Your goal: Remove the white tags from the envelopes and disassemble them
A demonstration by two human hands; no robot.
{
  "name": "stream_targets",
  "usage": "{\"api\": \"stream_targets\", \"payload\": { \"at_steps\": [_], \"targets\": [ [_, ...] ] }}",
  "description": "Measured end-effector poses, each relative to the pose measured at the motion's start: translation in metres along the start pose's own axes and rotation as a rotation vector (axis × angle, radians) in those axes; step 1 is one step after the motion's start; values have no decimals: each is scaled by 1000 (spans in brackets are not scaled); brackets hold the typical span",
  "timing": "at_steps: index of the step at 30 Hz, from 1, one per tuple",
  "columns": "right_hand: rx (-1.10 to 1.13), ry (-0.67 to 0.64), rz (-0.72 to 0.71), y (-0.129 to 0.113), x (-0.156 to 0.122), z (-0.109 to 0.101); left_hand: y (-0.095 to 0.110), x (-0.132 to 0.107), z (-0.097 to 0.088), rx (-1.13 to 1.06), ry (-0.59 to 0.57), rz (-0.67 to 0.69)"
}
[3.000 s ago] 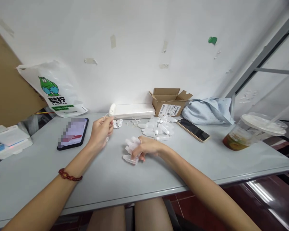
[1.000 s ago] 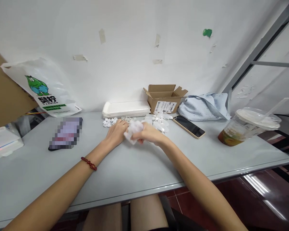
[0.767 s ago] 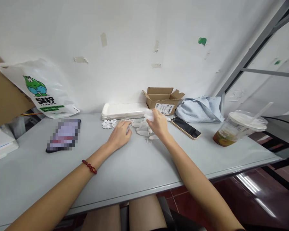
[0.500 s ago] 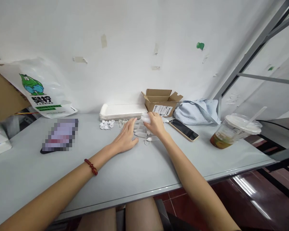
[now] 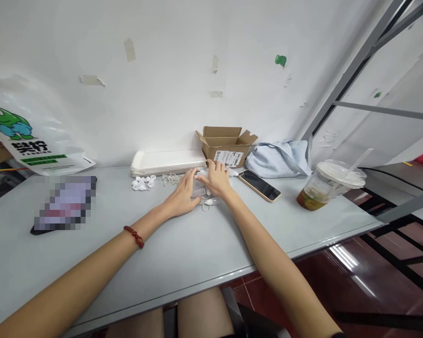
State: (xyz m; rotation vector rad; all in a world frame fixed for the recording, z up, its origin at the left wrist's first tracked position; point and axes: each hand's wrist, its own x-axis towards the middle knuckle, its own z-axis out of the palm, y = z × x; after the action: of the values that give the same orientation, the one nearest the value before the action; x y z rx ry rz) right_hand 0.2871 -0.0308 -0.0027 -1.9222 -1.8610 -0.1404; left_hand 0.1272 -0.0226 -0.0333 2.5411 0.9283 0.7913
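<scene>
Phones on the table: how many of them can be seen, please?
2. The first phone lies to the left of the left hand. The second phone lies to the right of the right hand, in front of the blue bag. Neither phone is covered.

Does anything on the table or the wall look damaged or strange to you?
Yes: the wall carries tape strips that hold nothing, like leftovers. The phone on the left is masked by blocky squares, probably image blurring. The plastic pieces by the right hand are too covered to judge.
</scene>
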Motion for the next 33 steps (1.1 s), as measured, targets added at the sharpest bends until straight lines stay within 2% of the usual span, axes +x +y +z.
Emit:
{"api": "stream_targets", "payload": {
  "at_steps": [5, 10, 19, 23, 27, 33],
  "targets": [
    [125, 20, 39, 1, 1, -10, 5, -3, -5, 31, 16, 36],
    [284, 147, 46, 16, 5, -22, 8, -6, -8, 44, 32, 63],
    [335, 83, -3, 30, -2, -40, 9, -9, -9, 104, -17, -2],
    [284, -65, -34, 32, -8, -56, 10, -10, -9, 129, -13, 7],
    [247, -162, 12, 36, -14, -69, 9, -10, -9, 123, -11, 7],
    [220, -332, -33, 31, -16, -62, 10, -10, -9, 107, -24, -20]
  ]
}}
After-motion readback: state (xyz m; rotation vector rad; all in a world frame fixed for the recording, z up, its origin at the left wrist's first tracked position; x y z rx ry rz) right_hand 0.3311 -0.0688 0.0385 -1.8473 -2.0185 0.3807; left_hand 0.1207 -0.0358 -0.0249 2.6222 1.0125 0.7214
